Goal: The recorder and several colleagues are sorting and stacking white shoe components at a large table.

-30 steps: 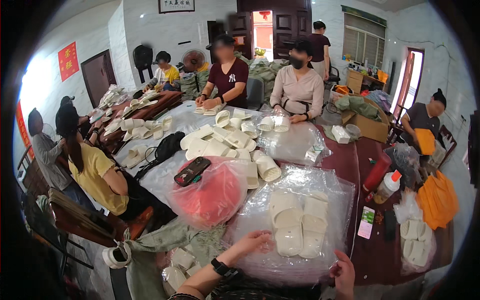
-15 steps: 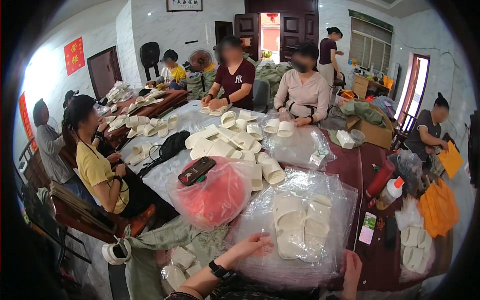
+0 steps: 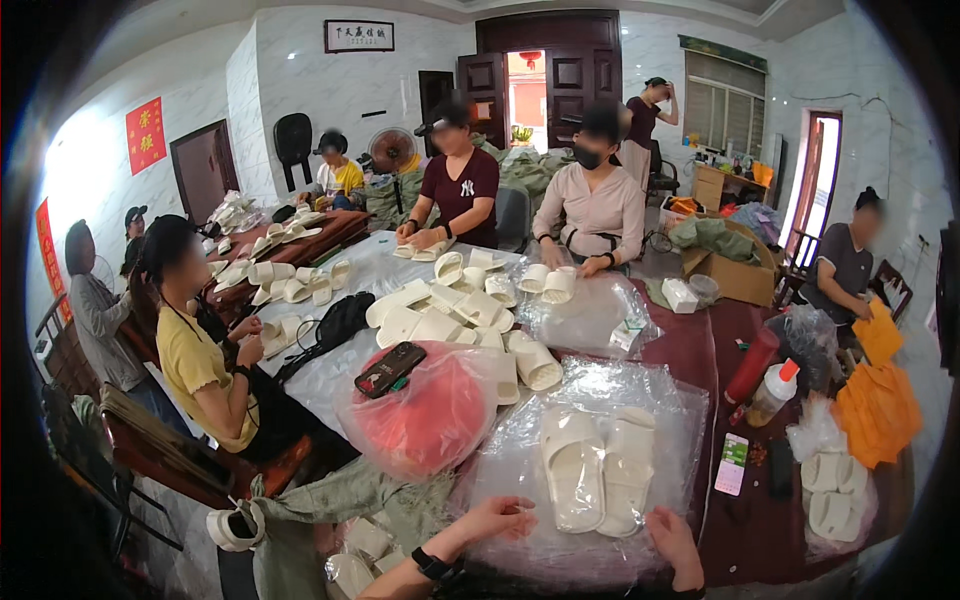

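A pair of cream slippers (image 3: 573,470) lies side by side on a stack of clear plastic bags (image 3: 683,408), with clear film showing glossy over it. My left hand (image 3: 500,518) is just left of the slippers' near end, above the bags, its fingers loosely stretched and holding nothing. By the lower right corner of the pair is my right hand (image 3: 672,538), fingers slightly bent and apart near the film. Whether its fingertips touch the film cannot be told. Left of the stack sits a red bundle in clear plastic (image 3: 425,425), topped by a dark phone (image 3: 390,369).
Loose cream slippers (image 3: 440,310) are heaped mid-table. A red bottle (image 3: 750,366), a white-and-red squeeze bottle (image 3: 773,393), a lit phone (image 3: 732,465) and orange bags (image 3: 876,410) lie to the right. Several co-workers sit around; one person (image 3: 205,350) is close on the left.
My right hand has come up and left toward the slippers' near end. My left hand has dropped slightly, staying open. The whole view has shifted a little.
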Tool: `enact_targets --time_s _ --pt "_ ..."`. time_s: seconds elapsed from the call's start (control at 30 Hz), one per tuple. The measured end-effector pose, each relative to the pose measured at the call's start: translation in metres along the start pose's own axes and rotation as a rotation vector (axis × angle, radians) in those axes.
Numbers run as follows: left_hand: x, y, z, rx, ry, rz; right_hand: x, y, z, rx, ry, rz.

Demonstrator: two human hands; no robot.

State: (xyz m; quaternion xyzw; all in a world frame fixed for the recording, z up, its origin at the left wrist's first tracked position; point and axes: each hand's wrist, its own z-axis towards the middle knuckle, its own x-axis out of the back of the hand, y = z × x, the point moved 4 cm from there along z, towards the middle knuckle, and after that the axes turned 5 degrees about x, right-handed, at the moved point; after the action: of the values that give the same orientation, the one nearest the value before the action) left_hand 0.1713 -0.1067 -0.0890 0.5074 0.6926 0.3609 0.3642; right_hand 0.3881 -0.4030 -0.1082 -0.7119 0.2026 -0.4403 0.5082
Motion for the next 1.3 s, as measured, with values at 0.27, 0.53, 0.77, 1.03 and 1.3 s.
enact_targets --time_s 0.27,0.53,0.77,1.03,1.3 --pt "-0.001 0.011 -0.009 0.024 0.036 0.136 0.001 -0.030 -0.006 -0.042 -0.091 -0.367" --pt "0.010 0.010 -0.013 -0.040 0.119 0.245 -0.001 -0.025 0.005 0.090 0.058 -0.304" --pt "0.010 0.015 -0.010 -0.014 0.120 0.153 0.007 -0.030 0.001 0.096 0.017 0.074" --pt "0.008 0.014 -0.010 -0.212 0.218 -0.191 -0.005 -0.047 -0.012 -0.085 -0.105 0.610" --pt "-0.002 0.044 -0.020 -0.441 0.361 -0.183 -0.002 -0.069 -0.009 0.191 -0.045 0.795"
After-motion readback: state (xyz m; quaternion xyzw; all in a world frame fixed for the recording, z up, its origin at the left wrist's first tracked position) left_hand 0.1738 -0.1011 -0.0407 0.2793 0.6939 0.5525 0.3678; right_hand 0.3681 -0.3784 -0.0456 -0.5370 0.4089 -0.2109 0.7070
